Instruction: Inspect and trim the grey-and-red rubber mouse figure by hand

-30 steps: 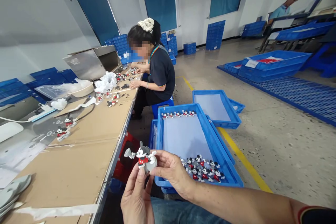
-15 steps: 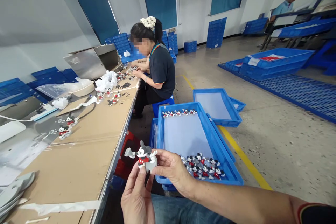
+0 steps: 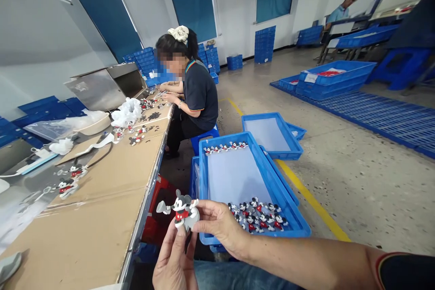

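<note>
**Grey figure held between both hands over the blue crate**

Grey, black and red, the small mouse figure (image 3: 181, 213) sat between our two hands, just off the edge of the bench (image 3: 102, 217) and beside the nearest blue crate (image 3: 204, 181). Our right hand (image 3: 220, 226) was closed on it, thumb and fingertips pinching its side; our left hand (image 3: 175, 263) met it from below, fingers pressed to its base. Both were clamped on the figure.

To do this well, we judged the grip should stay on the body and base, not on the thin outstretched arm, and the piece should be turned slowly so every face could be checked.

The nearest crate held a pale liner, a cluster of the same figures (image 3: 258, 215) at its near end and a short row (image 3: 224, 147) along its far wall. A second crate (image 3: 270, 133) beyond showed only a liner. More figures lay on the bench near a seated co-worker (image 3: 195, 95). A further crate (image 3: 335, 77) on the floor held something red and white that we could not make out.
</note>
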### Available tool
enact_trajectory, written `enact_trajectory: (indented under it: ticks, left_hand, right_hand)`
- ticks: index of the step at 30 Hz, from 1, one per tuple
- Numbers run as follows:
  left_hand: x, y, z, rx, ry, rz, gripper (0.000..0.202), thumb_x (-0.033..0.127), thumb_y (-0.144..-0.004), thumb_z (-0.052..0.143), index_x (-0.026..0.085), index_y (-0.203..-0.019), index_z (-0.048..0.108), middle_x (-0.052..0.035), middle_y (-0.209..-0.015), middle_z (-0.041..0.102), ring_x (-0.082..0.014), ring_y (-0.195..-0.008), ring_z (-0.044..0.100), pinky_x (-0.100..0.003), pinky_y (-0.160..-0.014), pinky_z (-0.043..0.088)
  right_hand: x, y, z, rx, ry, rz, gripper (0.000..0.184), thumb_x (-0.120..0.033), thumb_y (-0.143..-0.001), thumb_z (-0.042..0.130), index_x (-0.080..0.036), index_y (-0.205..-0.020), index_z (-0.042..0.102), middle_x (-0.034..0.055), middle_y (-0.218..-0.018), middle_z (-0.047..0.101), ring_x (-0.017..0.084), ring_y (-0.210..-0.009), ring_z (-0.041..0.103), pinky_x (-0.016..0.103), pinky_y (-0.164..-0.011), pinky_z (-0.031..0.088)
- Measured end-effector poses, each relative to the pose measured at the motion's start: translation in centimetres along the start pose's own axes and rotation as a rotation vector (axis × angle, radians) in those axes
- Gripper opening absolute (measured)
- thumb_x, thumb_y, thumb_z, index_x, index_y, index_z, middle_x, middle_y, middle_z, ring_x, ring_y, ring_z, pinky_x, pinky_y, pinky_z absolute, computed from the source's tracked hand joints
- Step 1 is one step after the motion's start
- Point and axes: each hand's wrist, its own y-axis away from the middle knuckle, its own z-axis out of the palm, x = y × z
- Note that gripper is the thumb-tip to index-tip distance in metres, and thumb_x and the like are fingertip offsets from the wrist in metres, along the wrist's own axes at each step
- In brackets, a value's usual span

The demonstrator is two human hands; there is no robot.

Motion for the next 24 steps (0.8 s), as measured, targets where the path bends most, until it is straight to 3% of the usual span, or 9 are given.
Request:
enact_trajectory:
  ticks: [3,8,19,24]
  left_hand:
    - [-0.4,-0.1,0.3,-0.023,-0.007,0.038,0.028,-0.006,-0.079,0.062,0.012,-0.097,0.072,-0.0086,-0.097,0.076,-0.0162,-0.084,0.073,-0.027,-0.077,0.060]
    - [-0.9,-0.4,0.8,-0.028,-0.051,0.038,0.028,-0.005,-0.079,0.062,0.011,-0.101,0.071,-0.0087,-0.096,0.076,-0.0141,-0.082,0.073,-0.024,-0.080,0.058]
    - [-2.0,-2.4,0.9,-0.040,-0.160,0.013,0.033,0.002,-0.081,0.065,0.014,-0.111,0.067,-0.0097,-0.105,0.073,-0.0135,-0.089,0.071,-0.021,-0.081,0.057]
    - [-3.5,-1.9,-0.5,-0.061,-0.278,0.009,0.031,0.030,-0.091,0.059,0.020,-0.121,0.059,-0.0087,-0.119,0.064,-0.0209,-0.100,0.065,-0.040,-0.085,0.056]
  right_hand:
    - [-0.3,-0.4,-0.2,0.042,0.007,0.020,0.053,-0.026,-0.056,0.089,-0.015,-0.105,0.071,0.0050,-0.093,0.076,0.018,-0.088,0.069,0.031,-0.086,0.050]
    - [-0.4,-1.1,-0.8,0.149,0.005,0.093,0.061,-0.027,-0.049,0.092,-0.012,-0.104,0.069,0.0065,-0.088,0.076,0.014,-0.073,0.069,0.026,-0.070,0.052]
    - [-0.1,-2.3,-2.7,0.238,0.033,0.219,0.052,-0.029,-0.052,0.090,-0.009,-0.095,0.070,0.0088,-0.082,0.075,0.020,-0.072,0.073,0.031,-0.075,0.057]
    - [0.6,-6.5,-6.8,0.347,0.086,0.197,0.027,-0.019,-0.065,0.084,-0.008,-0.084,0.068,0.0062,-0.080,0.074,0.017,-0.073,0.071,0.031,-0.080,0.056]
